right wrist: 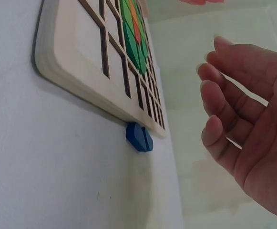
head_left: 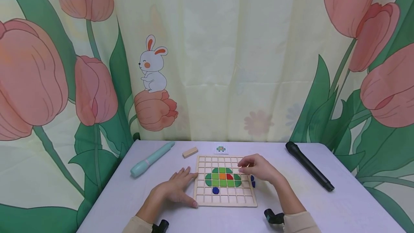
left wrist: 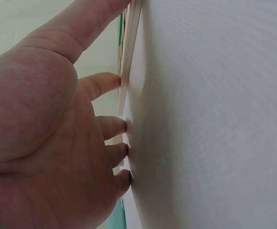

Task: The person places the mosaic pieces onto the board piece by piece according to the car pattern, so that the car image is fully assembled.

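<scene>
- A wooden grid board (head_left: 225, 200) lies flat on the white table (head_left: 339, 208), in the lower centre of the head view.
- On the board a turtle-like figure (head_left: 223, 178) is laid out: green squares and rounded green edge pieces, with 1 orange tile and 1 red piece in its middle.
- 1 blue round piece (head_left: 215, 190) sits in a cell below the green body, toward the lower left of the figure.
- A small pattern card (head_left: 221, 148) showing a similar figure lies just above the board.
- The left hand (head_left: 176, 189) is spread flat on the table, fingers straight, its fingertips (left wrist: 124, 126) touching the board's left edge; nothing is held in it.
- The right hand (head_left: 258, 168) hovers over the board's right side. In the right wrist view its fingers (right wrist: 214, 138) are loosely curled and nothing is seen in them; whether a small piece is pinched cannot be told.
- Loose blue pieces (head_left: 252, 181) rest on the table just beside the board's right edge; 1 is plain in the right wrist view (right wrist: 139, 137).
- Judged from the layout, the body looks finished, and only 1 blue piece is placed so far; the loose blue ones appear still to be set.
- A teal pen-shaped tool (head_left: 150, 159), a small wooden block (head_left: 190, 152) and a black microphone (head_left: 308, 165) lie on the table, well apart from the hands.
</scene>
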`<move>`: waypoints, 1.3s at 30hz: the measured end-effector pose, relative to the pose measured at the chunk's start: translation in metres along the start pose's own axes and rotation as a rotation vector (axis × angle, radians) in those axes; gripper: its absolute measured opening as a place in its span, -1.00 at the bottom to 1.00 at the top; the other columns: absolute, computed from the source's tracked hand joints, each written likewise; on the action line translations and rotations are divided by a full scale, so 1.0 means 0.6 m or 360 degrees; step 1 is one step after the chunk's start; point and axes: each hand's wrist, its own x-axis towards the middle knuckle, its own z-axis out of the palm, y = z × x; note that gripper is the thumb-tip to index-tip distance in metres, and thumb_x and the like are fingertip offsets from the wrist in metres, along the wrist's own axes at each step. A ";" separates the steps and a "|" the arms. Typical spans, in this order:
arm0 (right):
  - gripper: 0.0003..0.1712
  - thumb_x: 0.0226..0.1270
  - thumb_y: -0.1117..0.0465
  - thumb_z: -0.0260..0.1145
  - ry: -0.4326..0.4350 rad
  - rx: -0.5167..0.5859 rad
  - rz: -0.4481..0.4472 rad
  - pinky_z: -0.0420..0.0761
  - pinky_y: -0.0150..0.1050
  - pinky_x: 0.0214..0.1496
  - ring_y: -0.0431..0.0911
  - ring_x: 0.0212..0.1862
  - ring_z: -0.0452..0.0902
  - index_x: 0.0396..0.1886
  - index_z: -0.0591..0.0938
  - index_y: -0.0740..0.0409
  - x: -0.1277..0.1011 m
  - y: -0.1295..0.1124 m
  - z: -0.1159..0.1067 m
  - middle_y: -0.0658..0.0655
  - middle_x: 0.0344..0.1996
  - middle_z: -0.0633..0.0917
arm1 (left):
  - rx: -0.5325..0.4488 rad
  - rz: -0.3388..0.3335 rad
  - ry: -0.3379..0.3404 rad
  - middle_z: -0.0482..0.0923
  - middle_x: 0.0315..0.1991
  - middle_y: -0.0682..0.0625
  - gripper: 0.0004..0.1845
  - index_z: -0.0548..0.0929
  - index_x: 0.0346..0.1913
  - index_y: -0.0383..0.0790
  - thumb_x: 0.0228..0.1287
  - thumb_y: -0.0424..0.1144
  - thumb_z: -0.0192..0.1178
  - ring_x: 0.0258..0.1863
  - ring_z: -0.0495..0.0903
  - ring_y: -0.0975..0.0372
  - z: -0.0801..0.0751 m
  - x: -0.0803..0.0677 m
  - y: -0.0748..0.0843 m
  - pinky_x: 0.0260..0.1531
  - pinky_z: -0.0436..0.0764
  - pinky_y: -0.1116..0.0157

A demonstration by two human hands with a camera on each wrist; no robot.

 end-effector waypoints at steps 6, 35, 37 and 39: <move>-0.77 0.33 0.23 0.50 0.0032 -0.0100 0.0045 0.53 -0.29 -0.26 -0.05 -0.23 0.50 -0.04 0.78 0.16 -0.004 0.015 -0.011 0.02 -0.31 0.69 | 0.0004 -0.0001 -0.0004 -0.01 0.68 -0.29 0.19 0.28 0.60 -0.01 -0.08 0.40 0.52 0.68 -0.10 -0.18 0.002 0.001 -0.002 0.61 -0.03 -0.25; -0.85 0.17 0.39 0.57 0.0024 -0.0306 0.0376 0.63 -0.20 -0.12 -0.09 -0.25 0.52 -0.37 0.78 0.08 -0.011 0.042 -0.008 0.02 -0.41 0.70 | 0.0004 0.0023 0.0005 -0.01 0.67 -0.30 0.19 0.28 0.60 -0.02 -0.07 0.39 0.52 0.68 -0.09 -0.20 0.002 0.002 -0.004 0.60 -0.02 -0.27; -0.84 0.16 0.40 0.57 0.0022 -0.0300 0.0368 0.61 -0.21 -0.13 -0.08 -0.26 0.52 -0.39 0.76 0.08 -0.011 0.044 -0.006 0.03 -0.42 0.68 | 0.0000 0.0022 0.0005 -0.02 0.67 -0.31 0.19 0.28 0.60 -0.02 -0.08 0.39 0.53 0.68 -0.09 -0.20 0.002 0.002 -0.004 0.60 -0.03 -0.27; -0.81 0.15 0.41 0.57 0.0016 -0.0303 0.0354 0.58 -0.21 -0.15 -0.08 -0.28 0.51 -0.41 0.73 0.08 -0.011 0.045 -0.006 0.03 -0.44 0.67 | -0.0002 0.0023 0.0006 -0.01 0.67 -0.31 0.19 0.28 0.60 -0.02 -0.09 0.39 0.53 0.68 -0.09 -0.20 0.002 0.002 -0.004 0.60 -0.03 -0.27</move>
